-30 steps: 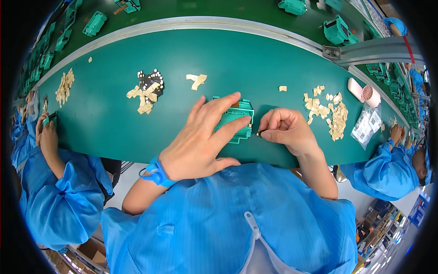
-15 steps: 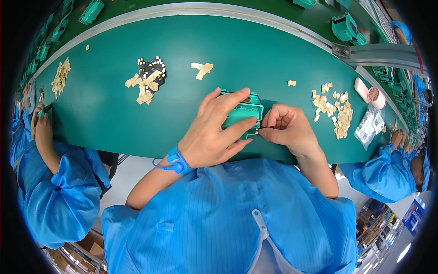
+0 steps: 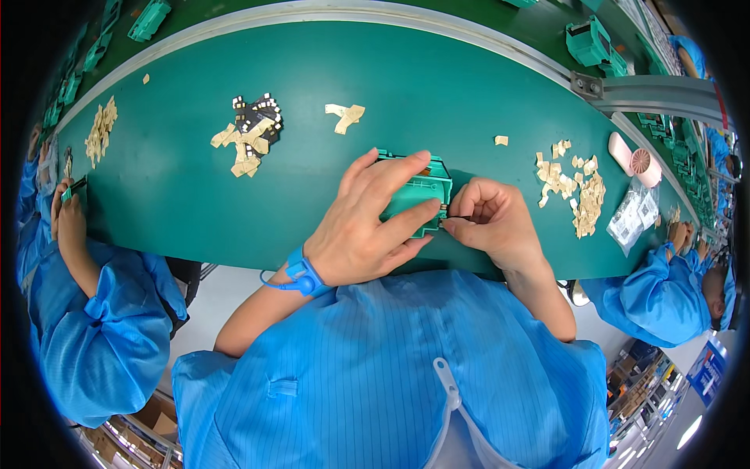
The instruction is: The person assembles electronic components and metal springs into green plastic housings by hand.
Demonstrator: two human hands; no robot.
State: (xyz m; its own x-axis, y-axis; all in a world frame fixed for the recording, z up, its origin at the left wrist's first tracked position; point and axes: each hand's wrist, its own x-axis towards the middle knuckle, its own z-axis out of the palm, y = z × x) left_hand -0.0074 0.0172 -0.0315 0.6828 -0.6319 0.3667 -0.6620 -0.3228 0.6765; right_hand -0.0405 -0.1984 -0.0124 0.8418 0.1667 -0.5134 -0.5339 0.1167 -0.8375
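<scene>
nearest the camera is the person's blue smock, with a blue wrist strap [image 3: 301,273] and its coiled cord on the left forearm. just beyond it, the left hand [image 3: 367,227] lies over a green plastic housing [image 3: 418,191] at the near edge of the green work table [image 3: 195,180], fingers spread across the top and thumb curled under its near side, gripping it. the right hand [image 3: 492,223] is closed beside the housing's right end, fingertips pinched together on a small dark part that touches the housing's edge; what the part is cannot be told.

farther out on the table, to the left, sits a heap of small black-and-white pieces mixed with tan chips [image 3: 250,133], and a small cluster of tan chips [image 3: 345,116] lies behind the housing. a wider scatter of tan chips [image 3: 576,191] spreads to the right, next to a clear plastic bag [image 3: 633,219] and a small pink fan [image 3: 634,159].

at the far left a neighbouring worker's hand [image 3: 66,219] holds a small green piece. beyond the table's rail, more green housings [image 3: 587,41] stand on the conveyor.
</scene>
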